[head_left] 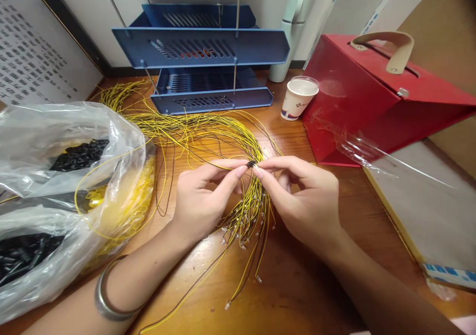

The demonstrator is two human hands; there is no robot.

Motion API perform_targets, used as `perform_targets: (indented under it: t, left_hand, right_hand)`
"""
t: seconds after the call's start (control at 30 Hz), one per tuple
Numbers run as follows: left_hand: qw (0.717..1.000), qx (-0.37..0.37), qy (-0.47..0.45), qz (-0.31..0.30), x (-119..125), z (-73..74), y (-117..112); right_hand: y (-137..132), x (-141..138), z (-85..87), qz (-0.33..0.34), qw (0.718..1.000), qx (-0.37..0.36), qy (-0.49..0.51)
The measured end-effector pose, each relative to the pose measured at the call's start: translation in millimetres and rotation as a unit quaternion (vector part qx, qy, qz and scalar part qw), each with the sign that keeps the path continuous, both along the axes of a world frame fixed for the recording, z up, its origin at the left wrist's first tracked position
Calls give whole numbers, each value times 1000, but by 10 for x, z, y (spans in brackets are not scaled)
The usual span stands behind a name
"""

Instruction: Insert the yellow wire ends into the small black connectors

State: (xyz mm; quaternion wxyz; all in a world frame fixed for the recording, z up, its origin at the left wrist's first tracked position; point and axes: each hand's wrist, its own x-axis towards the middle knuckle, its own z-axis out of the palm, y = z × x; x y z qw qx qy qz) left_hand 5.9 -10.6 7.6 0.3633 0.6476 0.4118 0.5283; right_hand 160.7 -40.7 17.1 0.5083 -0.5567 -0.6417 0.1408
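Observation:
My left hand (203, 194) is closed in a pinch on a small black plastic piece (251, 164), with a thin yellow wire running along the fingers. Against its right side, my right hand (307, 194) pinches a tiny pale end, probably of a wire; the fingertips cover most of it. The fingertips of both hands almost meet. Below and behind them lies a bundle of thin yellow and dark wires (226, 127), whose near ends carry small clear tips like LEDs (243, 246).
Plastic bags (126, 132) of black pieces (80, 155) and yellow pieces (137, 206) lie at the left. A blue tiered tray (208, 47) stands behind the wires. Farther right are a paper cup (299, 99), a pale green tumbler (288, 37) and a red box (349, 92).

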Motion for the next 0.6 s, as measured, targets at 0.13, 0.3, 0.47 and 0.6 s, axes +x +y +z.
perform_targets:
  t: [0.13,0.3,0.47,0.6]
  left_hand:
    - [999,-37,-27,-6,5,7,20]
    - [997,-61,-52,-21,11,44,21]
    - [995,-66,-49,-56,-7,56,19]
    - [997,-59,-25,-49,-19,25,29]
  right_hand:
    - [4,-4,3,13,1000,-20,6]
    - [13,-5,12,43,999,-16,0]
    - [10,-2,37,49,999,14,-7]
    - [3,-4,47,52,999,11,-11]
